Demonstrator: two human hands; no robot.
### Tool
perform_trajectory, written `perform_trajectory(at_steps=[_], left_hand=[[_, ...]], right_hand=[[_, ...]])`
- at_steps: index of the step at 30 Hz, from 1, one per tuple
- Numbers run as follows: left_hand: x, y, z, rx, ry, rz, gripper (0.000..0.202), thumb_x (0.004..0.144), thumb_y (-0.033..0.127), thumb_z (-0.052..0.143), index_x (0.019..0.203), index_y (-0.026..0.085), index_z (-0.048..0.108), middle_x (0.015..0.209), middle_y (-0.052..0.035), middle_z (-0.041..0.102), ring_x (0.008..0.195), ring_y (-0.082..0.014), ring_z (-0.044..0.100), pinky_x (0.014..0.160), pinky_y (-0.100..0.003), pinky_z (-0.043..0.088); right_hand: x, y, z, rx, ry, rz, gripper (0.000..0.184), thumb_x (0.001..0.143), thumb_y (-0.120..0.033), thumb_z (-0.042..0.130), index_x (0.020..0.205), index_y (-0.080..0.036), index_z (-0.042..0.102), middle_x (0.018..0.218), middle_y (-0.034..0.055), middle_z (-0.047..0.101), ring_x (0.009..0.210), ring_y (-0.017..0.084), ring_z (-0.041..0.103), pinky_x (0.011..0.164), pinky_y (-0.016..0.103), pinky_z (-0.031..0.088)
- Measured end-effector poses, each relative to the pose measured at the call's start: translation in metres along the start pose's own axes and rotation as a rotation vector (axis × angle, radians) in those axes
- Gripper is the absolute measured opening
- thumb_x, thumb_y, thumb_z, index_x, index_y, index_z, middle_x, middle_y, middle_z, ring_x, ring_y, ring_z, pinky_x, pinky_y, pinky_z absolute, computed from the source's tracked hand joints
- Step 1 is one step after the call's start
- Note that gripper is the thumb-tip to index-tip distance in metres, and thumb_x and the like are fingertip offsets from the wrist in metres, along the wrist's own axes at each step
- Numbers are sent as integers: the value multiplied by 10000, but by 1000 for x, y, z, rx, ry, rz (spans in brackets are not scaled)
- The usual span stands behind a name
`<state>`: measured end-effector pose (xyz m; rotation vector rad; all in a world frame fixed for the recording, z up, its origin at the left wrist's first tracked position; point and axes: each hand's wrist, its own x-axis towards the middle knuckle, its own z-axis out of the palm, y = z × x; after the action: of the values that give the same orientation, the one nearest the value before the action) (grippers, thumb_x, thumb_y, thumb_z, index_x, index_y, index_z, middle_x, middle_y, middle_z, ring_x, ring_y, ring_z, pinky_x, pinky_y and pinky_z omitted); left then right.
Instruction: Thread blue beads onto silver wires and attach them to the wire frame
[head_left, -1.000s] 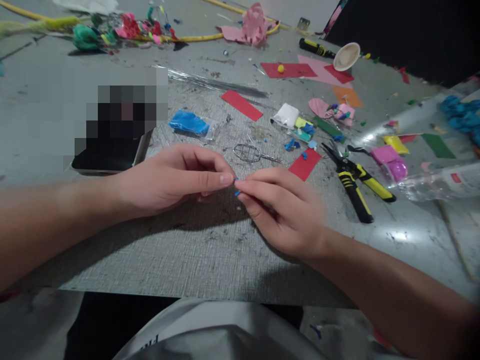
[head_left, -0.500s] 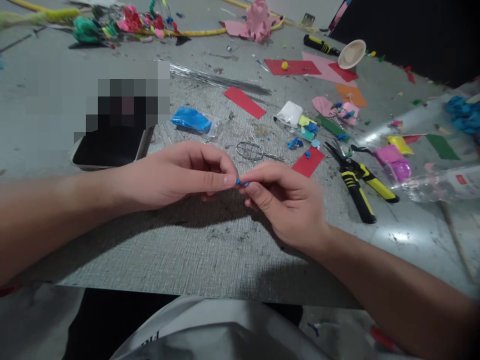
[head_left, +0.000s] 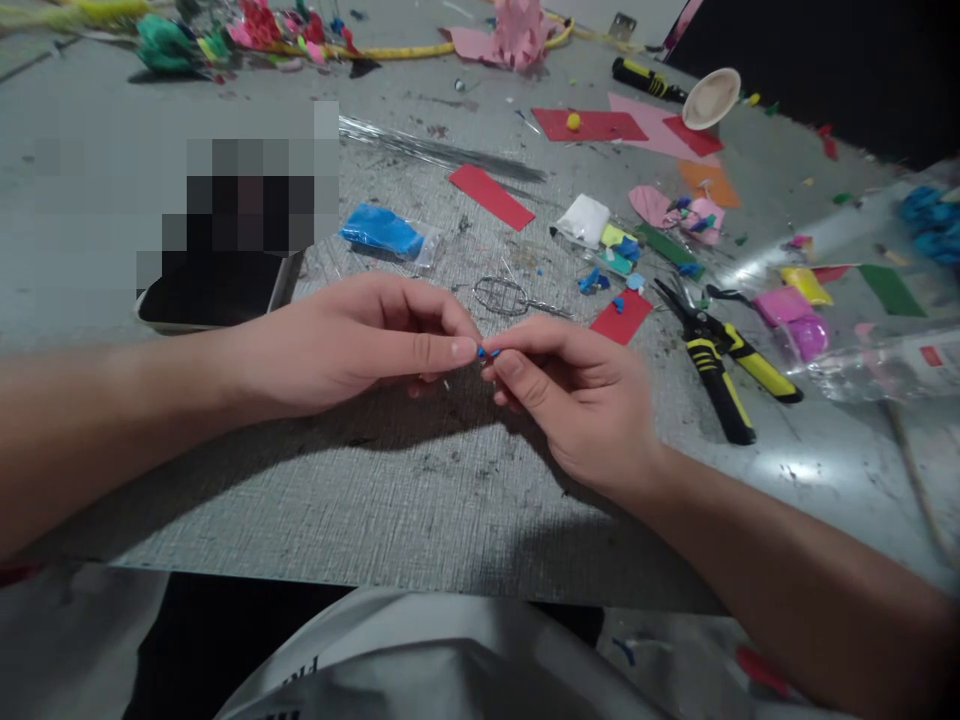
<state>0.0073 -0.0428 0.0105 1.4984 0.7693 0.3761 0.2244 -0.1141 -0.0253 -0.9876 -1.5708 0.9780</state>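
My left hand (head_left: 352, 340) and my right hand (head_left: 577, 400) meet fingertip to fingertip just above the grey mat (head_left: 360, 500). Both pinch a tiny blue piece (head_left: 486, 352) between thumb and forefinger. Most of the piece is hidden by my fingers. A thin short wire end (head_left: 447, 384) shows below my left fingers. A bent wire loop (head_left: 504, 296) lies on the mat just beyond my hands.
Yellow-and-black pliers (head_left: 716, 360) lie right of my right hand. A blue clay packet (head_left: 382, 232), red paper strips (head_left: 491, 196), a white packet (head_left: 583, 220), pink clay in plastic (head_left: 795, 325) and a bundle of straight wires (head_left: 442, 155) lie further back. A dark tablet (head_left: 217, 295) sits left.
My right hand's fingers have curled in and closed on the blue piece against my left fingertips. Both hands stayed at about the same spot on the mat.
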Motion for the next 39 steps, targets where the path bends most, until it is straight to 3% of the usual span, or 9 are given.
perform_trajectory(at_steps=[7,11,14,19,39], left_hand=[[-1,-5,-2,22,60,30,259,939,437,722,892,182,728,705,-2,613,669,-153,623,629,-276,553],[-1,-6,0,8,96,42,260,976,427,674,888,185,716,717,-17,598,704,-174,637,658,-311,558],[-1,-5,5,-160,86,5,243,965,380,702,826,184,673,693,-1,550,654,-137,575,625,-276,531],[-3,-1,15,-426,104,-85,206,901,299,793,793,180,663,721,15,549,650,-102,524,601,-219,506],[-2,-4,19,-509,96,-79,246,796,354,936,766,198,748,672,29,551,615,-87,513,567,-175,494]], right_hand=[[4,0,-6,-355,54,-347,131,1041,-257,678,1085,-267,801,938,41,795,855,181,744,811,359,635],[3,-2,-7,-504,66,-428,149,1044,-245,673,1121,-277,797,994,51,803,892,195,755,834,366,643],[1,-4,-6,-574,107,-474,165,1041,-215,675,1133,-274,798,1005,53,810,909,200,765,853,364,651],[0,-6,-3,-619,128,-431,177,1046,-226,672,1153,-276,804,1006,55,813,929,207,776,862,364,663],[3,-6,0,-525,157,-391,148,1025,-210,681,1078,-277,803,939,33,810,835,185,750,767,336,640]])
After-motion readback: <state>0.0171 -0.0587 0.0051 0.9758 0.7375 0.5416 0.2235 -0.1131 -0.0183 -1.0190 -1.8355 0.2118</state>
